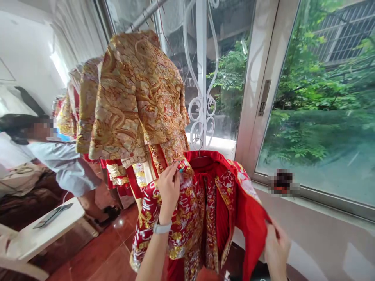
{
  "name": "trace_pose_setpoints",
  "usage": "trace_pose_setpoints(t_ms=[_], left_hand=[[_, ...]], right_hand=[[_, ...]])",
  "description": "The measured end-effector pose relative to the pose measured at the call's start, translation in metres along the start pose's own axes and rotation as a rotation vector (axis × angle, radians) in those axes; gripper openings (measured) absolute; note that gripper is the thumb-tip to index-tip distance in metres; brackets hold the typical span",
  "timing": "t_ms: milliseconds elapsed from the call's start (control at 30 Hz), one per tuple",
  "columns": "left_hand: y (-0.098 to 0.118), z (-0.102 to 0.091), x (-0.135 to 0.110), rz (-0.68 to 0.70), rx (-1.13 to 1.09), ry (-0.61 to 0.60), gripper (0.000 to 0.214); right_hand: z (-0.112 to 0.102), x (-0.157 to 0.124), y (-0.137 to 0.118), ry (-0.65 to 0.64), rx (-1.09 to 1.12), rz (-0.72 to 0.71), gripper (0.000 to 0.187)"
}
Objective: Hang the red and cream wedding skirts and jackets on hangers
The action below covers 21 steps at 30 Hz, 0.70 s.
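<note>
Right now my left hand [168, 191] has its fingers pinched together on the front edge of a red-and-gold embroidered jacket [187, 218], which hangs from a wire hanger [199, 146] at twelve o'clock. My right hand [277, 251] is at four o'clock, curled around the jacket's red lining. A white wristband [162, 227] circles my left wrist. Gold embroidered robes [129, 97] hang just behind, and a person [64, 164] stands at nine o'clock.

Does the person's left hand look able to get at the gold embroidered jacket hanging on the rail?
Probably yes. The left hand is pinching the red embroidered robe just below the gold embroidered jacket, with nothing else visibly between them, though it would likely need to let go of the robe first.
</note>
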<state>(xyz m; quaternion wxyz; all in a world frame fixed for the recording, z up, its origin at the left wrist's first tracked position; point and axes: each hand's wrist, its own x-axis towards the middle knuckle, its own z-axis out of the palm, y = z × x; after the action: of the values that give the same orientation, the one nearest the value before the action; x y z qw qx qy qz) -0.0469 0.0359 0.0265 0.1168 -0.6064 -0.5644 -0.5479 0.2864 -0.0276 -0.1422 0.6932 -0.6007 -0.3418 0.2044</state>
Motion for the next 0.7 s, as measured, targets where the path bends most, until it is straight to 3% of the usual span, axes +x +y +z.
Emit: trace_pose_setpoints(t_ms=[133, 200, 267, 333, 433, 567, 633, 700], left_hand=[[-0.011, 0.045, -0.066, -0.055, 0.009, -0.157, 0.053], [-0.012, 0.066, -0.109, -0.121, -0.025, -0.237, 0.069], [-0.005, 0.08, -0.142, -0.152, -0.055, -0.268, 0.074], [0.008, 0.088, -0.158, -0.116, -0.064, -0.32, 0.07], [0.028, 0.096, -0.149, -0.026, -0.125, -0.504, 0.07], [0.044, 0.105, -0.122, 0.007, -0.353, -0.724, 0.067], [0.055, 0.109, -0.116, -0.027, -0.39, -0.711, 0.064], [0.07, 0.113, -0.119, -0.086, -0.355, -0.602, 0.066]], right_hand=[[0.013, -0.057, 0.053, -0.506, -0.144, -0.128, 0.036], [0.03, -0.077, 0.063, -0.642, -0.152, -0.133, 0.039], [0.046, -0.086, 0.06, -0.628, -0.166, -0.128, 0.042], [0.055, -0.087, 0.047, -0.535, -0.201, -0.127, 0.042], [0.063, -0.079, 0.022, -0.443, -0.279, -0.161, 0.041], [0.061, -0.055, -0.007, -0.572, -0.37, -0.225, 0.031], [0.047, -0.033, -0.023, -0.537, -0.387, -0.244, 0.027], [0.026, -0.008, -0.042, -0.363, -0.42, -0.25, 0.028]])
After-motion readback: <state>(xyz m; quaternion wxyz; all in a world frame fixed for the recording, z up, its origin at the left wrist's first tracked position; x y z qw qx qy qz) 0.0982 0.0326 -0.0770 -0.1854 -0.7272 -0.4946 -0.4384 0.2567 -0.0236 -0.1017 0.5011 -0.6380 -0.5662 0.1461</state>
